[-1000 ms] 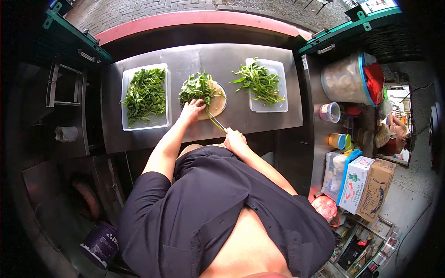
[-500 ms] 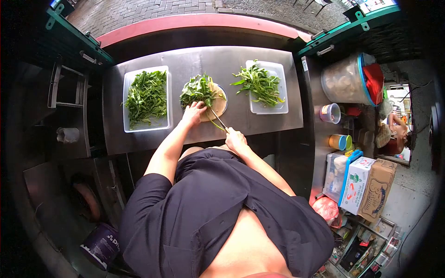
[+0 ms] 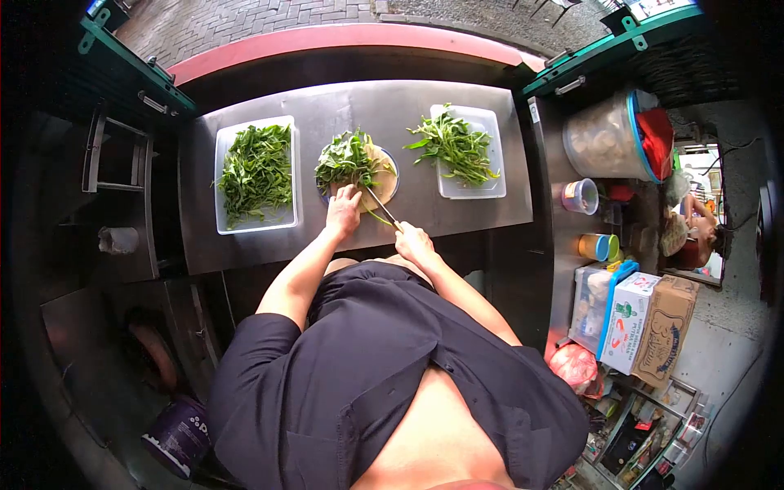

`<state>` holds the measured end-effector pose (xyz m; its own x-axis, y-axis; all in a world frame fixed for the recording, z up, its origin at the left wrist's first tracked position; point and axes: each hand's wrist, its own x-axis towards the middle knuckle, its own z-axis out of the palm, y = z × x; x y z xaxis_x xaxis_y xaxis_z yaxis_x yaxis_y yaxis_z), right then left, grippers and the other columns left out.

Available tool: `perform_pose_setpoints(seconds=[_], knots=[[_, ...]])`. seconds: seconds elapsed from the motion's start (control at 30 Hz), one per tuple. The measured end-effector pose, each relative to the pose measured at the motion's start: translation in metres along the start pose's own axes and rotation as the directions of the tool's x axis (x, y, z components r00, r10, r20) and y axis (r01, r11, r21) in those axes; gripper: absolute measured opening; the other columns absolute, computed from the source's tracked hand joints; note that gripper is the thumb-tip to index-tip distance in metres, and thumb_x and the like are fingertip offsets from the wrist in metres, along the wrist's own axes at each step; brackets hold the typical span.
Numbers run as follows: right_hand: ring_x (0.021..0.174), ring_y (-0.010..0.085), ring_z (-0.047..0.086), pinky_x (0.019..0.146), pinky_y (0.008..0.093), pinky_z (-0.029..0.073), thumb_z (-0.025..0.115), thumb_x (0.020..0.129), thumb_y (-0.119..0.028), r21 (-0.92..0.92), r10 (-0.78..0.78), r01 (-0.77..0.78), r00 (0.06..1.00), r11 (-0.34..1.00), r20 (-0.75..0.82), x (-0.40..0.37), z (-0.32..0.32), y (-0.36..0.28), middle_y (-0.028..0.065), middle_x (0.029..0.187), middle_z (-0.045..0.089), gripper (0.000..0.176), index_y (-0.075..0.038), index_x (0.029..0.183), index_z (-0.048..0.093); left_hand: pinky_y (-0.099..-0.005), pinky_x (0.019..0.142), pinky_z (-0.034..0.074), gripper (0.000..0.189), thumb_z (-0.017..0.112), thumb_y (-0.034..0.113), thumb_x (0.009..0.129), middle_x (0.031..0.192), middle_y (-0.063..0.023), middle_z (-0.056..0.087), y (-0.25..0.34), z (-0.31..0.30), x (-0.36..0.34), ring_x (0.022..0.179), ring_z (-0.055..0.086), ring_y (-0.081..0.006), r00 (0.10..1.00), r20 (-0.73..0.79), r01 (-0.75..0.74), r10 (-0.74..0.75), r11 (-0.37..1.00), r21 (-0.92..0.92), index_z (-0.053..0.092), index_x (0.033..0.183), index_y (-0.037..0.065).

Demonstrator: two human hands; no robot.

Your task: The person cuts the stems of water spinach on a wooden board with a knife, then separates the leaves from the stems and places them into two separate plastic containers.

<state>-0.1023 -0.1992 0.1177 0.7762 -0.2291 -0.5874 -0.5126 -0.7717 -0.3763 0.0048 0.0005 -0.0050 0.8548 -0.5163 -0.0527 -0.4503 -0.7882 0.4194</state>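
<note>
On a round light cutting board (image 3: 385, 180) with a blue rim lies a heap of leafy greens (image 3: 346, 158). My left hand (image 3: 344, 209) is closed at the near edge of this heap, fingertips curled against the greens; what lies under the palm is hidden. My right hand (image 3: 415, 243) grips the handle of a knife (image 3: 381, 207), whose blade slants forward and left to the stems beside my left fingers. One long green stem runs under the blade toward my right hand.
A clear tray (image 3: 296, 214) of greens stands on the metal table (image 3: 343, 98) at left, another tray (image 3: 482, 193) at right. On the right side counter are a large tub (image 3: 603, 137), a small cup (image 3: 581, 197) and cardboard boxes (image 3: 665, 331). A person (image 3: 700, 220) appears at far right.
My left hand has drawn slightly back toward me, its fingers more tucked in. The knife has shifted a little at the stems. Both trays stay in place.
</note>
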Motion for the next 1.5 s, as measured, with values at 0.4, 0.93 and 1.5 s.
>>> perform_pose_setpoints(seconds=[0.4,0.93,1.5], knots=[[0.101,0.0486,0.066,0.086,0.0557,0.053,0.055,0.1,-0.031,0.067,-0.037,0.044,0.995,0.997,-0.097,0.015,0.005,0.025,0.0288,0.103,0.07,0.031,-0.009,0.121,0.061,-0.0465,0.086,0.056,0.036,0.075,0.035,0.089,0.109,-0.0135,0.067,0.031,0.011,0.019,0.102,0.067,-0.0346,0.854,-0.117,0.472,-0.507,0.85,-0.234,0.067,0.111,0.008],[0.106,0.0464,0.066,0.091,0.0548,0.053,0.052,0.101,-0.035,0.121,-0.042,0.044,0.999,0.992,-0.026,0.036,0.025,0.032,0.0263,0.11,0.07,0.031,-0.014,0.122,0.061,-0.0445,0.089,0.058,0.03,0.078,0.032,0.084,0.103,-0.0169,0.075,0.009,0.006,0.043,0.1,0.073,-0.034,0.749,0.09,0.655,-0.656,0.712,-0.253,0.073,0.1,0.007],[0.102,0.048,0.066,0.087,0.055,0.052,0.055,0.1,-0.035,0.183,-0.038,0.044,0.999,0.982,-0.037,0.021,0.035,0.012,0.0271,0.103,0.07,0.031,-0.011,0.118,0.063,-0.0405,0.088,0.057,0.039,0.081,0.027,0.075,0.099,-0.0133,0.077,0.01,0.016,0.043,0.096,0.073,-0.0297,0.698,0.017,0.653,-0.716,0.627,-0.425,0.073,0.107,0.007]])
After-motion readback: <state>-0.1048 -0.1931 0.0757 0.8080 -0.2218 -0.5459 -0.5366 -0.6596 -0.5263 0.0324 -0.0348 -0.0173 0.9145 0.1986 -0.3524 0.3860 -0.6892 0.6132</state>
